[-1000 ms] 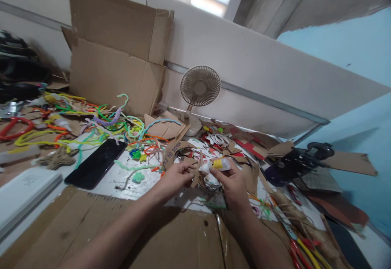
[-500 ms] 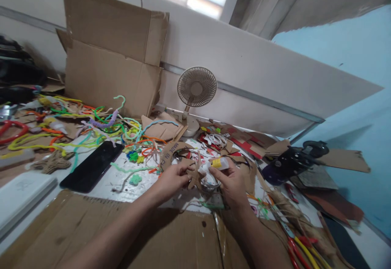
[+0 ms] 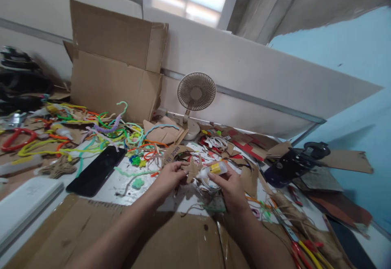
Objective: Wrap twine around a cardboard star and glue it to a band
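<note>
My left hand [image 3: 172, 179] pinches a small star-shaped cardboard piece [image 3: 193, 170] by its left side. In my right hand [image 3: 229, 183] is a clear glue bottle [image 3: 217, 168] with a yellow label, tilted so that its white nozzle points left and down at the star. The nozzle tip is at or very near the cardboard; whether glue is coming out is too small to tell. Beneath the hands, a round container [image 3: 209, 187] is partly hidden. A cardboard ring piece with printed letters [image 3: 175, 154] lies just behind my left hand.
Left of my hands lie a black phone [image 3: 95, 170], a white box-like device [image 3: 29, 204], a layered cardboard star [image 3: 59, 167] and tangled pipe cleaners [image 3: 106, 128]. A small fan [image 3: 196, 92] stands behind. On the right are scissors [image 3: 295, 236], twine [image 3: 305, 218] and a dark bottle [image 3: 287, 167].
The glue bottle has tilted more, its nozzle now lower and against or close to the star. The star has been raised slightly and turned. The whole view has shifted a little.
</note>
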`<state>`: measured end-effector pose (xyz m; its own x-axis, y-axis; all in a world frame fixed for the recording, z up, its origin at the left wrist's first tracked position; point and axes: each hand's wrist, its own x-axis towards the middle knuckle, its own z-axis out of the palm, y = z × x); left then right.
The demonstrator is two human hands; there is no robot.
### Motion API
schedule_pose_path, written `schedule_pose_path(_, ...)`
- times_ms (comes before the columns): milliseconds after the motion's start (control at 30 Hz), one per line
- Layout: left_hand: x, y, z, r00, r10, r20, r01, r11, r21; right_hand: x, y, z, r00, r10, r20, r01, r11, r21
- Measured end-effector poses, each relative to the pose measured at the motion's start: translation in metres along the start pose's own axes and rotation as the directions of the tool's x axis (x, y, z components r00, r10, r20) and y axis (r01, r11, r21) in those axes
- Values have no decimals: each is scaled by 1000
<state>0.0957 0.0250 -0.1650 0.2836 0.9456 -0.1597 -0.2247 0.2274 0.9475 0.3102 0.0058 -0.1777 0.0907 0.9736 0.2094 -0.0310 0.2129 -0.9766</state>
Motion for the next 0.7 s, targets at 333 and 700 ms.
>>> schedule_pose_path(333, 5, 8, -14, 984, 41, -175, -63, 990, -126, 10, -16, -8, 978, 121, -171, -58, 940, 336)
schedule_pose_path(700, 7, 17, -28, 976, 80, -201, -114, 980, -163, 37, 11, -14, 971, 152, -182, -92, 948, 305)
